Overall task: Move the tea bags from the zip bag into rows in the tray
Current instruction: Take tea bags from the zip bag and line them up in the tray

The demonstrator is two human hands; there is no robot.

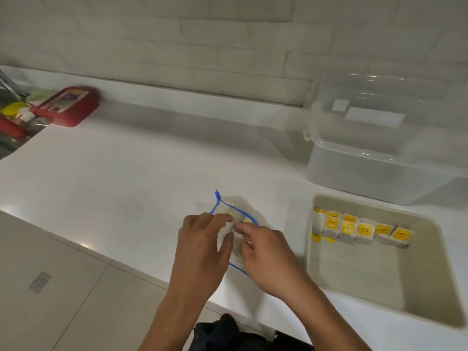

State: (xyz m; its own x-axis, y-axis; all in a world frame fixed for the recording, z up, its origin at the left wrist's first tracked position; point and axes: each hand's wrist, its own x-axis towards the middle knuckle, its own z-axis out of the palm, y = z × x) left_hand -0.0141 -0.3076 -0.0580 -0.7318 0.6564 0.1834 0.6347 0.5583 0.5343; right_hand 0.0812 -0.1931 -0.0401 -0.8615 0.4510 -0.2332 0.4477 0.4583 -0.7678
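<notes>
The zip bag (234,225) lies on the counter (114,188), directly under and between your fingers, with its blue zip edge open beyond your fingertips. Your left hand (202,252) has its fingers and thumb curled around something white at the bag mouth; I judge it is a tea bag or the bag film, but the blur does not let me tell which. Your right hand (263,254) pinches at the same spot, fingertips almost touching the left ones. A small yellow label shows just beyond your right fingertips, inside the bag.

To do this step well, keep the left fingers holding the mouth open and steady, and let the right fingers take only one tea bag by its paper edge. Lift it straight out so that the string does not catch on the zip.

The tray (430,295) stands to the right of your right hand, well apart from the fingers. In it I count about six tea bags (364,230) in one row at the far side, and two or three yellow labels more near its left end. There is one zip bag and one tray. How many tea bags remain in the bag I cannot tell.
</notes>
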